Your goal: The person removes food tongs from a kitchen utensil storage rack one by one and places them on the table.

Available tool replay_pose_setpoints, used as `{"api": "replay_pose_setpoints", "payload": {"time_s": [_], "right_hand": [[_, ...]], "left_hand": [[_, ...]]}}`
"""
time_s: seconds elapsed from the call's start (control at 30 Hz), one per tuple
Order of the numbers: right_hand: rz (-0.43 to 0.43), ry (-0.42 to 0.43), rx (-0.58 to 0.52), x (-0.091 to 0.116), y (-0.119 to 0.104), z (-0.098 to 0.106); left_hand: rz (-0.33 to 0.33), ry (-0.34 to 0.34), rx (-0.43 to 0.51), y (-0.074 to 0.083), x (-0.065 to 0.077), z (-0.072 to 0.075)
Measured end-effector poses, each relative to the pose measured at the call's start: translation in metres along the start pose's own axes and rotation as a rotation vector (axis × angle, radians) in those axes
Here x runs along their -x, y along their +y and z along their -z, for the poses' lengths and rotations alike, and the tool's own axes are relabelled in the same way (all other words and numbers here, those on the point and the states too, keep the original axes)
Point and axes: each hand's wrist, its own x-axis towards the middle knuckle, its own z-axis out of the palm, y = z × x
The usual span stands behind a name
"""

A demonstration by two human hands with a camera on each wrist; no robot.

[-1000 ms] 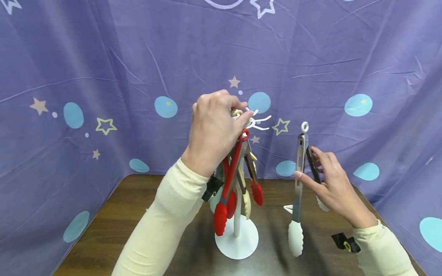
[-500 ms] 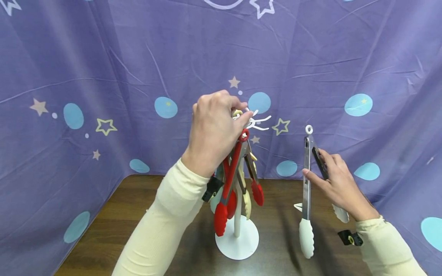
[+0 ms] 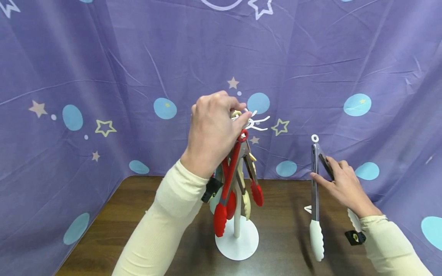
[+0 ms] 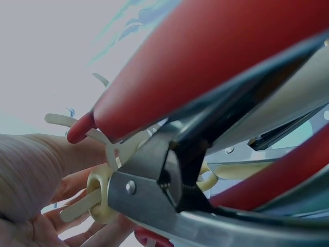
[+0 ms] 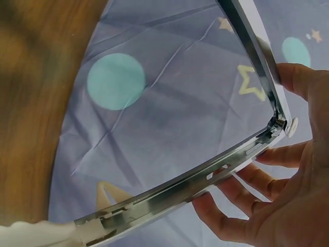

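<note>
White-tipped tongs stand well apart from the white stand, off to its right, in the grip of the right hand. The long axis of the near arm runs close to upright, its hanging ring on top and the scalloped white tip below. The right hand comes in from the right, its thumb on the near arm and its fingers on the other — a hold that spans both arms just below the hinge. The right wrist view shows the two arms spread in a wide V, with the hinge close to the palm.

The relation that seems to count most is between ring and hooks: the hooks reach rightward from the stand's top, toward the tongs, while the ring lies well to their right and slightly lower in the head view. The right hand is the nearer one to the ring.

The left hand is at the stand's top, thumb and forefinger pinching about the place where the hooks meet — exactly which part is hard to tell. Just under it hang red tongs and cream tongs.
</note>
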Motion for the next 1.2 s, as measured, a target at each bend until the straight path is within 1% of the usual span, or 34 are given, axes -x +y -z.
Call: {"api": "replay_pose_setpoints", "payload": {"time_s": [0.2, 0.4, 0.7, 0.9, 1.07, 1.2], "right_hand": [[-0.003, -0.014, 0.025, 0.002, 0.012, -0.003], [-0.017, -0.049, 0.054, 0.003, 0.025, -0.007], [-0.068, -0.115, 0.093, 0.006, 0.043, -0.011], [-0.106, -0.176, 0.120, 0.008, 0.052, -0.012], [-0.127, -0.216, 0.121, 0.010, 0.059, -0.013], [-0.160, -0.250, 0.128, 0.014, 0.066, -0.014]], "left_hand": [[-0.002, 0.002, -0.003, 0.001, 0.000, 0.000], [-0.005, 0.005, 0.000, 0.000, 0.000, 0.000], [-0.008, 0.004, 0.002, 0.000, 0.000, 0.000], [-0.009, 0.004, 0.000, 0.000, 0.000, 0.001], [-0.008, 0.000, -0.005, 0.000, 0.000, 0.001], [-0.010, 0.000, -0.006, 0.000, 0.000, 0.000]]}}
